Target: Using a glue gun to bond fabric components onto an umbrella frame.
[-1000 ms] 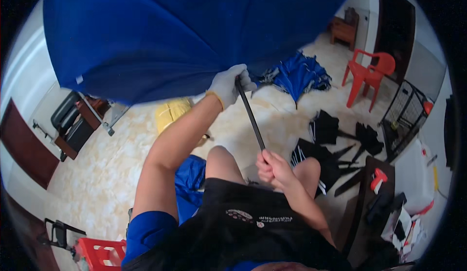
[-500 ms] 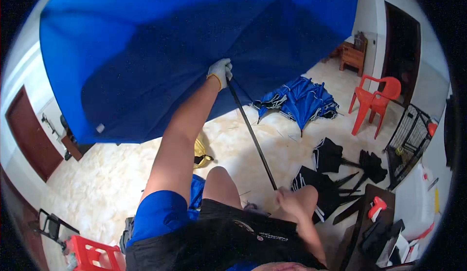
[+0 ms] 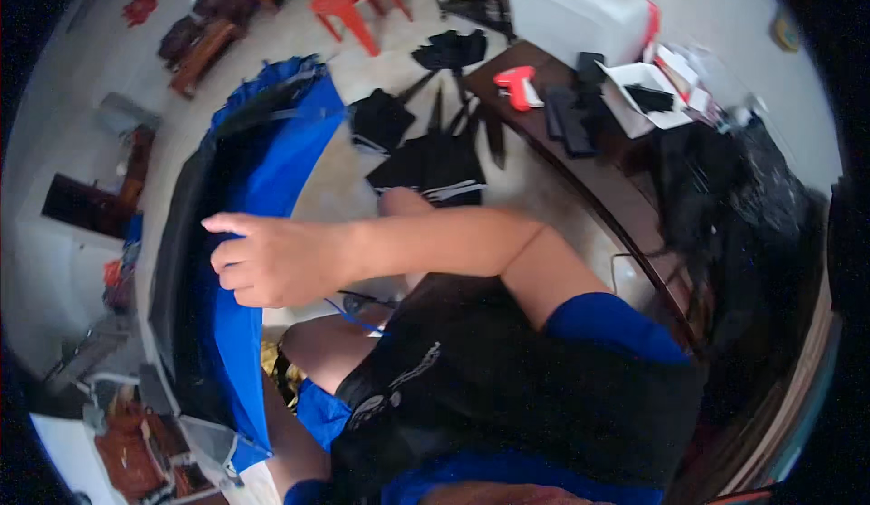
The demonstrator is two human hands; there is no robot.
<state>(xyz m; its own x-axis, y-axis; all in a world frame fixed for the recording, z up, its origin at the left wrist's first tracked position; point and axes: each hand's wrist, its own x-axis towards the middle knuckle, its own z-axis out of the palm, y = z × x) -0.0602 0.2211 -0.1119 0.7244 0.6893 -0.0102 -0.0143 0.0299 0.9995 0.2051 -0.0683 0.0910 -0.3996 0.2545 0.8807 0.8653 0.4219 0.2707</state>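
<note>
A large umbrella, with blue fabric and a dark outer band, stands tilted on the left. My right arm reaches across my body. In front of the canopy, my right hand has its fingers curled and its thumb stretched out. Whether the curled fingers grip anything is hidden. The left forearm comes up from the lower edge and passes behind the blue fabric, which covers my left hand. No umbrella shaft can be made out now.
Black folded umbrellas lie on the floor ahead. To the right, a dark bench bears a red-and-white tagging gun, black items and a white box. A white container and a red chair stand farther off.
My view has swung to the right. The umbrella, spread overhead before, now shows at the left. My right hand has left the lower shaft and come up before the canopy; the gloved left hand is hidden.
</note>
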